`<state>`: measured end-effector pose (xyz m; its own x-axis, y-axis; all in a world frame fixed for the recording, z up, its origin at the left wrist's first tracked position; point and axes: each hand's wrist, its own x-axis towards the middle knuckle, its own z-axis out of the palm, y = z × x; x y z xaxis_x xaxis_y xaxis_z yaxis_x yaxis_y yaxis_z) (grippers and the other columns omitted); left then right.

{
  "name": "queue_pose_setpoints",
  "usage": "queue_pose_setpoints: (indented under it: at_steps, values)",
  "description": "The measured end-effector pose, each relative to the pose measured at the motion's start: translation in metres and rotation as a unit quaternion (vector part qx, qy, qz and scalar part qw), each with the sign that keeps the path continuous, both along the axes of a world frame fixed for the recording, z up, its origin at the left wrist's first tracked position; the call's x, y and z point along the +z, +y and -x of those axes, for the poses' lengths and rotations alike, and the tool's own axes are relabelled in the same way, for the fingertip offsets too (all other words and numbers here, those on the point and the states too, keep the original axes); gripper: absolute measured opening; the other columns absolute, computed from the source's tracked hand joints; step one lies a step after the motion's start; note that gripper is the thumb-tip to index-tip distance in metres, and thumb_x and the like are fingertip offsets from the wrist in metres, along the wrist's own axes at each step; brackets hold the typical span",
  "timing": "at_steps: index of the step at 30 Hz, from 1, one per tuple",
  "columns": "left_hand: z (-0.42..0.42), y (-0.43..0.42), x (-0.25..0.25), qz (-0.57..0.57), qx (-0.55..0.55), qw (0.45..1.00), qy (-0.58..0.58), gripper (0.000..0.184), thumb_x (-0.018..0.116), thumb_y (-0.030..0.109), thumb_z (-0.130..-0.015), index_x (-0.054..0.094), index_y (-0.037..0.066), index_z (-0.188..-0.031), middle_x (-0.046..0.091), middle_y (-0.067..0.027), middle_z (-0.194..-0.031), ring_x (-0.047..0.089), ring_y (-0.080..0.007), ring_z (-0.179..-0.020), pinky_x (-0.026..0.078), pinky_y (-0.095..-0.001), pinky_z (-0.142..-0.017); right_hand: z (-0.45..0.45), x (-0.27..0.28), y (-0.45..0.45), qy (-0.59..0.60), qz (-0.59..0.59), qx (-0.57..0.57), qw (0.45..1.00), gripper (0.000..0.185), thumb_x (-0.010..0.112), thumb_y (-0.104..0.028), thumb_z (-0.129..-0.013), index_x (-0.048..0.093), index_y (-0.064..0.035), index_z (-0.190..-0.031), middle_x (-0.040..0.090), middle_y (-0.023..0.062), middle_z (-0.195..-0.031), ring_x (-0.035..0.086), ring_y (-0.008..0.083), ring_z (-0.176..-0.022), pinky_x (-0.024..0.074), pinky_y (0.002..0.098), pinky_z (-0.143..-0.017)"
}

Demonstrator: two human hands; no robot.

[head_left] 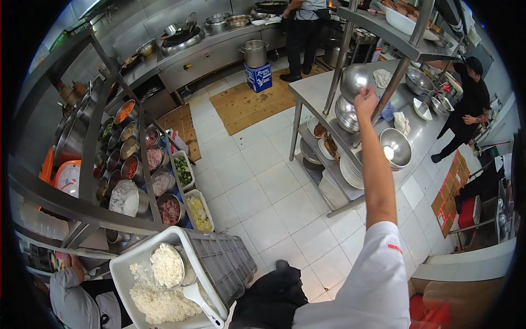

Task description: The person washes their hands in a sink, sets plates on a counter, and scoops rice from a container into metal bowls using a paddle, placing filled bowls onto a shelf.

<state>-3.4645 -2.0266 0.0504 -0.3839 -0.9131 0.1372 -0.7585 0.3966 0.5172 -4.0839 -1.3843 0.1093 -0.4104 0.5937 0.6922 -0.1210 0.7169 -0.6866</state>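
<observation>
My right hand (365,102) reaches out over the steel table (315,82) and grips the rim of a steel bowl (353,81). The bowl is tilted just above a stack of steel bowls (346,116). Another steel bowl (395,148) stands on the table to the right of my forearm, near a crumpled white cloth (401,123). My left hand does not show. At the lower left, a white tub (119,268) holds cooked rice, a rice-filled bowl (167,265) and a white rice paddle (201,304).
Left, a rack holds bowls of ingredients (131,167). Plates (350,172) sit on the table's lower shelf. A pot (254,54) stands on a blue box (258,78). People work at the stove (307,38), at right (471,93) and lower left (76,296).
</observation>
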Motion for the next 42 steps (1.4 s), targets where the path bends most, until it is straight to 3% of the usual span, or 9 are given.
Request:
queue_pose_setpoints:
  at_steps: [6, 10, 13, 19, 22, 28, 33, 35, 42]
  values:
    - [-0.016, -0.042, -0.049, -0.052, -0.083, 0.989, 0.110, 0.042, 0.042, 0.010, -0.087, 0.029, -0.005, -0.125, 0.046, -0.0227, -0.115, 0.046, -0.0280, -0.106, 0.035, -0.0337, -0.090, 0.039, -0.068, 0.050, -0.008, 0.029, -0.072, 0.997, 0.015, 0.056, -0.018, -0.073, 0.053, -0.0027, -0.072, 0.058, 0.0163, -0.068, 0.054, 0.0315, -0.064, 0.0414, 0.0392, -0.063]
    - [0.003, -0.026, -0.029, -0.066, -0.031, 0.991, 0.112, 0.043, 0.045, 0.011, -0.087, 0.034, -0.006, -0.125, 0.041, -0.0203, -0.125, 0.042, -0.0274, -0.115, 0.033, -0.0349, -0.096, 0.026, -0.079, 0.041, 0.071, -0.012, 0.202, 0.977, 0.034, 0.051, -0.009, -0.078, 0.048, 0.0008, -0.110, 0.060, 0.0147, -0.099, 0.057, 0.0273, -0.092, 0.0434, 0.0361, -0.081]
    - [0.040, -0.011, 0.004, -0.047, -0.049, 0.990, 0.123, 0.033, 0.051, 0.013, -0.084, 0.048, -0.002, -0.114, 0.053, -0.0154, -0.112, 0.050, -0.0245, -0.105, 0.037, -0.0327, -0.090, -0.058, -0.061, -0.029, 0.042, -0.197, 0.069, 0.977, 0.034, 0.038, -0.019, -0.088, 0.045, 0.0045, -0.112, 0.053, 0.0176, -0.108, 0.053, 0.0260, -0.095, 0.0426, 0.0381, -0.080]
    - [0.102, 0.032, 0.014, -0.288, -0.281, 0.880, 0.251, 0.036, 0.050, 0.010, -0.084, 0.043, 0.003, -0.118, 0.050, -0.0100, -0.114, 0.047, -0.0197, -0.106, 0.035, -0.0309, -0.092, -0.282, -0.053, -0.240, -0.022, -0.040, 0.212, 0.976, 0.022, 0.054, -0.016, -0.085, 0.046, 0.0046, -0.089, 0.043, 0.0059, -0.074, 0.042, 0.0155, -0.066, 0.0368, 0.0273, -0.063]
    - [0.116, 0.045, 0.041, -0.490, -0.369, 0.739, 0.279, 0.078, 0.055, 0.047, -0.078, 0.015, 0.010, -0.134, 0.035, -0.0121, -0.127, 0.040, -0.0265, -0.113, 0.033, -0.0416, -0.093, -0.369, -0.071, -0.341, -0.040, -0.098, 0.406, 0.908, 0.008, 0.046, -0.006, -0.080, 0.045, -0.0017, -0.073, 0.052, 0.0093, -0.071, 0.052, 0.0215, -0.072, 0.0433, 0.0300, -0.065]
    - [0.074, -0.059, 0.033, -0.596, -0.188, 0.744, 0.235, 0.069, 0.057, 0.027, -0.078, 0.017, 0.008, -0.131, 0.042, -0.0159, -0.116, 0.048, -0.0252, -0.104, 0.048, -0.0365, -0.075, -0.451, -0.033, -0.523, -0.121, -0.260, 0.773, 0.566, 0.021, 0.057, -0.002, -0.064, 0.055, -0.0050, -0.084, 0.058, 0.0080, -0.094, 0.055, 0.0261, -0.083, 0.0427, 0.0356, -0.076]
    - [0.023, -0.180, -0.003, -0.599, -0.055, 0.713, 0.361, 0.034, 0.046, 0.001, -0.064, 0.050, -0.007, -0.097, 0.056, -0.0116, -0.090, 0.056, -0.0191, -0.084, 0.047, -0.0321, -0.074, -0.481, -0.027, -0.593, -0.140, -0.223, 0.721, 0.640, 0.029, 0.062, -0.017, -0.071, 0.052, -0.0029, -0.095, 0.053, 0.0134, -0.102, 0.053, 0.0312, -0.088, 0.0425, 0.0389, -0.078]
    - [0.014, -0.214, -0.008, -0.549, -0.048, 0.722, 0.419, 0.039, 0.042, -0.002, -0.063, 0.047, -0.005, -0.102, 0.055, -0.0100, -0.092, 0.054, -0.0185, -0.084, 0.044, -0.0318, -0.078, -0.488, -0.055, -0.575, -0.404, -0.217, 0.531, 0.712, 0.046, 0.062, -0.031, -0.074, 0.048, 0.0023, -0.102, 0.051, 0.0218, -0.103, 0.051, 0.0353, -0.095, 0.0436, 0.0412, -0.077]
    - [0.015, -0.280, -0.023, -0.549, -0.076, 0.711, 0.433, 0.040, 0.040, -0.004, -0.065, 0.042, -0.003, -0.106, 0.050, -0.0080, -0.095, 0.050, -0.0161, -0.087, 0.041, -0.0295, -0.080, -0.480, -0.116, -0.561, -0.671, -0.331, 0.421, 0.512, 0.041, 0.059, -0.019, -0.075, 0.044, 0.0059, -0.104, 0.057, 0.0260, -0.085, 0.057, 0.0382, -0.084, 0.0473, 0.0427, -0.071]
